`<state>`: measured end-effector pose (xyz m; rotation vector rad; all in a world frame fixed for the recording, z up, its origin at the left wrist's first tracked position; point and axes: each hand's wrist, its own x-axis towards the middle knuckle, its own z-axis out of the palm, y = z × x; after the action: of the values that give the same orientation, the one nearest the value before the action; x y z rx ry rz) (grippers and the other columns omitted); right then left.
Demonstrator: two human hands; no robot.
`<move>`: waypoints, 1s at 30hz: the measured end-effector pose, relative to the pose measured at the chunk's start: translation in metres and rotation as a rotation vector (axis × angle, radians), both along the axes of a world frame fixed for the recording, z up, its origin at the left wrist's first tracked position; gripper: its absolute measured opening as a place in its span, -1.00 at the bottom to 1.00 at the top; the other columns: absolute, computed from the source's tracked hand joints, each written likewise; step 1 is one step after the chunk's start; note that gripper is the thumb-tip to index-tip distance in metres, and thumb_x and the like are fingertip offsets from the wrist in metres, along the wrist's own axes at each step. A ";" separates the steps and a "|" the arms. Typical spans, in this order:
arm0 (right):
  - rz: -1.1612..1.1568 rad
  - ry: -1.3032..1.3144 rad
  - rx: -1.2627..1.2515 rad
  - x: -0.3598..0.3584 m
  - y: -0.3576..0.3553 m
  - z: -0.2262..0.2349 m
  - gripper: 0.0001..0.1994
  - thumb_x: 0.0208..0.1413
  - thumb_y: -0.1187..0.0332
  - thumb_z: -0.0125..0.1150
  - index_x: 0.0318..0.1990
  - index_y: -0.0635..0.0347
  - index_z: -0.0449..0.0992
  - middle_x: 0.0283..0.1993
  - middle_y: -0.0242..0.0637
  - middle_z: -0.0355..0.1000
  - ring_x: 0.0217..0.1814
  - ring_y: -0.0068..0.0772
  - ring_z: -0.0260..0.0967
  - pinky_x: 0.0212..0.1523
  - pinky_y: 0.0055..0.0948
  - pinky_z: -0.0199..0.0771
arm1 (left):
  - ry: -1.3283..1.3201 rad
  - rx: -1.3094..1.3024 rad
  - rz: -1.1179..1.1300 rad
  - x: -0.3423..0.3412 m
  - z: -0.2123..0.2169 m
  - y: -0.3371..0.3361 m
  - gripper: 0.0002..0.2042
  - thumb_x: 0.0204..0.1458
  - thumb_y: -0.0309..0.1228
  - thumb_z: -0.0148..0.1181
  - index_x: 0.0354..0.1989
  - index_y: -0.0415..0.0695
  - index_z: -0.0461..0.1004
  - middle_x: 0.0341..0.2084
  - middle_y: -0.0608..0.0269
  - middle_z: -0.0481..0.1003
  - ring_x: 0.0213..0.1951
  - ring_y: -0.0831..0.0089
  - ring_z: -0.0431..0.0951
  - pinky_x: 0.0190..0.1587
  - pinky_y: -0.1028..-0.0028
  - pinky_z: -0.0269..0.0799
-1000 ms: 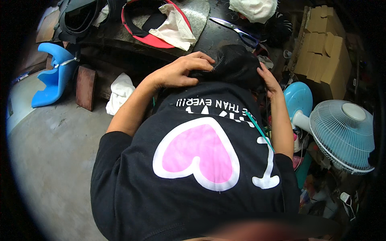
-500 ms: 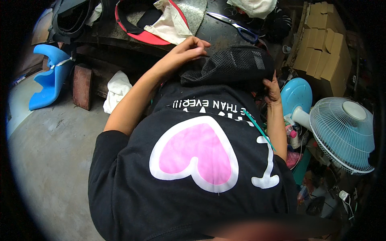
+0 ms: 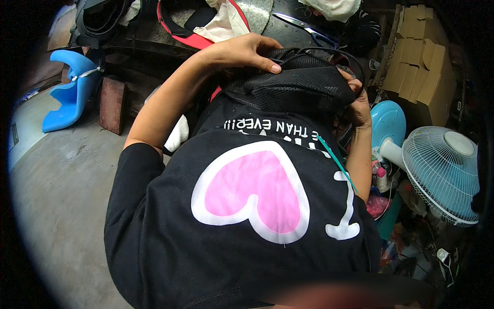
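Observation:
A black mesh cap point(image 3: 288, 85), with a dark band or edge looping over its far side, is held in front of my chest. My left hand point(image 3: 244, 52) grips its upper left part, the thumb lying on top of the mesh and the other fingers hidden behind. At the cap's right end my right hand point(image 3: 358, 98) has its fingers curled round the edge, partly hidden by the mesh. Just beyond, on the dark work table, lie a red and black cap point(image 3: 198, 41) with white cloth in it and a pair of scissors point(image 3: 303, 30) with dark blue handles.
To the right stand a light blue and white fan point(image 3: 442, 175) and a brown cardboard box point(image 3: 419, 67). A blue plastic piece point(image 3: 72, 95) and a reddish-brown block point(image 3: 112, 104) are at the left. White cloth point(image 3: 177, 135) shows beneath my left arm.
My left hand has moved right onto the cap and now grips it. The cap has turned and folded, showing a dark band at its far side. My right hand has curled further round its edge.

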<state>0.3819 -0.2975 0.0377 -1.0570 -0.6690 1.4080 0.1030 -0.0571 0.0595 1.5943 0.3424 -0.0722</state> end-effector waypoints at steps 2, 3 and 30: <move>-0.011 -0.111 -0.036 -0.008 0.008 -0.001 -0.87 0.05 0.57 0.27 -0.27 0.16 0.48 0.32 -0.11 0.26 0.18 -0.37 0.36 0.13 -0.37 0.42 | 0.013 0.067 0.022 0.003 0.000 0.002 -0.28 -0.13 -0.11 0.44 0.14 -0.36 0.38 -0.05 0.05 0.51 0.01 0.34 0.49 0.16 0.46 0.31; -0.025 -0.090 -0.047 -0.014 0.010 -0.003 -0.88 0.05 0.56 0.28 -0.29 0.15 0.47 0.30 -0.13 0.28 0.14 -0.41 0.37 0.09 -0.42 0.42 | 0.036 0.112 0.036 0.004 -0.001 0.002 -0.28 -0.14 -0.11 0.45 0.13 -0.36 0.38 -0.05 0.05 0.51 0.01 0.34 0.49 0.16 0.46 0.31; 0.013 -0.510 -0.208 0.015 0.033 0.017 -0.56 0.12 0.30 0.19 0.19 0.13 0.45 -0.08 -0.39 0.44 -0.12 -0.47 0.40 -0.03 -0.48 0.41 | -0.019 0.766 -0.276 0.064 0.016 -0.001 -0.30 -0.16 -0.06 0.39 0.20 -0.06 0.36 -0.03 -0.01 0.50 0.07 0.02 0.45 0.08 0.17 0.36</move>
<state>0.3972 -0.2642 0.0552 -1.6053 -0.9059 1.2414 0.1671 -0.0577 0.0755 2.3948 0.1294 -0.1496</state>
